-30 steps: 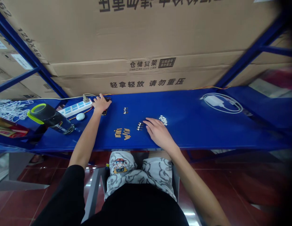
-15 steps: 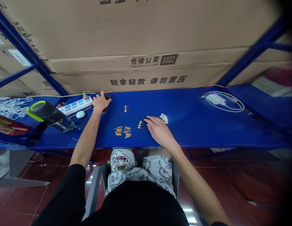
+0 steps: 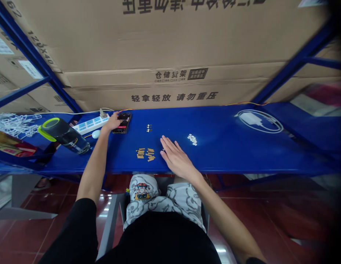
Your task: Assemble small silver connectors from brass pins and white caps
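My left hand [image 3: 112, 123] lies at the left edge of a black phone [image 3: 125, 124] with a lit screen, its fingers reaching onto the phone; it is not lifted. My right hand [image 3: 176, 156] is open, palm down over the blue shelf. Its fingers cover a group of small white-and-dark pin parts, of which only a trace shows. Two similar pin parts [image 3: 149, 128] lie farther back. Small tan strips [image 3: 145, 154] lie in two clusters left of my right hand. To its right sits a pile of small white pieces [image 3: 192, 139].
At the left stand a dark bottle [image 3: 67, 137] with a green lid loop, a white power strip [image 3: 90, 125] and a white rounded object [image 3: 95, 134]. A white charger with coiled cable [image 3: 253, 117] lies at the right. Large cardboard boxes [image 3: 170, 47] rise behind the blue shelf [image 3: 228, 146].
My right hand has shifted left, covering the pin parts beside it. My left hand has drawn back toward the phone's left edge, uncovering more of the phone. The camera view has tilted slightly.
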Demonstrator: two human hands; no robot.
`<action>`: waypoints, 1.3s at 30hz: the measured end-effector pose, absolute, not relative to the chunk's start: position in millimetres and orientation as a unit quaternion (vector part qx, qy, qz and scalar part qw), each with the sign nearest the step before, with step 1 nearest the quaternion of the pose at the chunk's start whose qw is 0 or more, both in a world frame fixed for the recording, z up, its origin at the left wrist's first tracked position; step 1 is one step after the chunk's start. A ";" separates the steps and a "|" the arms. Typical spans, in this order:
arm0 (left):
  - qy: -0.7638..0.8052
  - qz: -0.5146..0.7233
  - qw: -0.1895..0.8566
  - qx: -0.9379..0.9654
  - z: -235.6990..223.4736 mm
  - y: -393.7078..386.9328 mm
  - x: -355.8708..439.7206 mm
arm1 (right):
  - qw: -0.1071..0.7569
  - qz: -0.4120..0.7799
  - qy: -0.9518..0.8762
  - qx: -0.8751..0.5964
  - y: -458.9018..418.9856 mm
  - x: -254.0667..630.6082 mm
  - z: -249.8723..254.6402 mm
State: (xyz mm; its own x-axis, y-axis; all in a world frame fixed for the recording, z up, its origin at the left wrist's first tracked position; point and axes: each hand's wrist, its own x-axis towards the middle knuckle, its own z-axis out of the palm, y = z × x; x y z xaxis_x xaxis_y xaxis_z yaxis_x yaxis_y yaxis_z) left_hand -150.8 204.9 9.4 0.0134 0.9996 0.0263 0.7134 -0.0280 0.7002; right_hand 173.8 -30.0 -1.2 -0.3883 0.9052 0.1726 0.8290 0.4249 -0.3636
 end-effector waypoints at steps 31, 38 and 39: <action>0.656 0.341 0.298 0.604 16.7 195.8 -147.4 | 0.085 0.136 -0.879 -0.450 107.7 168.5 0.6; 0.645 0.346 0.302 0.611 8.2 202.5 -152.5 | 0.094 0.134 -0.890 -0.426 111.8 169.0 -1.9; 0.644 0.347 0.301 0.612 6.8 203.8 -153.7 | 0.097 0.135 -0.890 -0.424 111.7 169.1 -2.1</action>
